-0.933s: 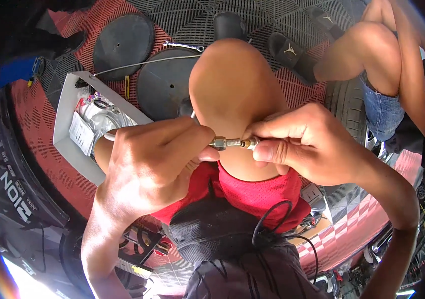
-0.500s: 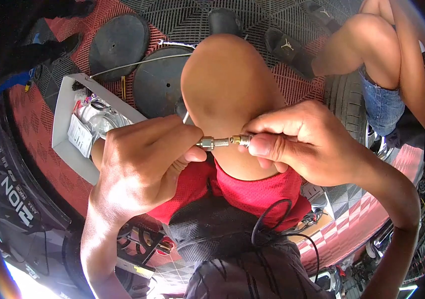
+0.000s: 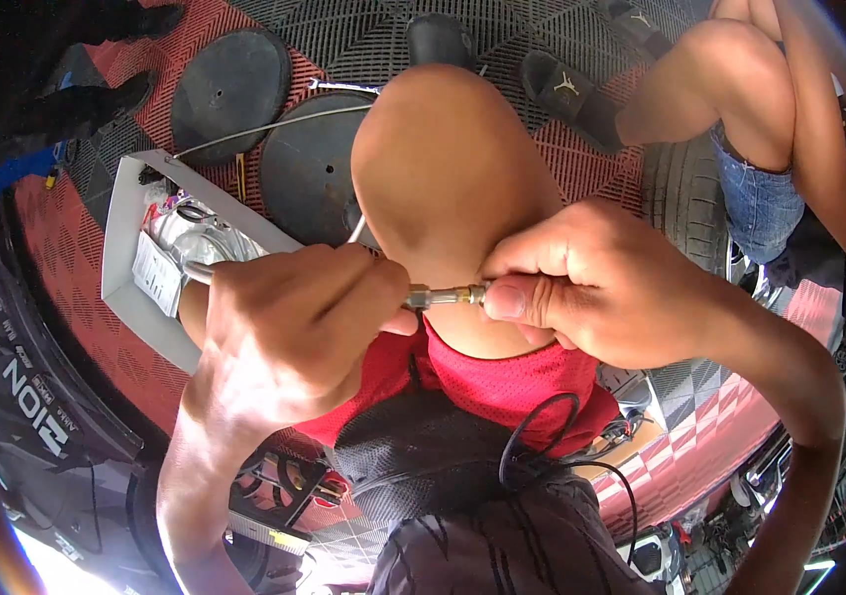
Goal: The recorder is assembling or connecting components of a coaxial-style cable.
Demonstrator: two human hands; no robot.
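Note:
Above my bare knee, my left hand (image 3: 284, 322) is closed around a threaded metal hose fitting (image 3: 424, 297). Its hex end sticks out past my fingertips. A thin grey hose (image 3: 200, 272) comes out behind that hand. My right hand (image 3: 611, 288) pinches a small brass connector (image 3: 470, 295) between thumb and forefinger. The two metal parts are lined up end to end and appear to touch. My fingers hide the rest of both parts.
An open white box (image 3: 125, 233) with bagged parts stands at left. Round black discs (image 3: 309, 169), a wrench (image 3: 343, 87) and a yellow-handled tool (image 3: 240, 178) lie on the tiled floor. A person's bent leg (image 3: 730, 89) and a tyre (image 3: 685, 203) are at right.
My hands have come closer together. The gap between the fitting and the brass connector has closed, and the exposed thread is no longer plainly visible.

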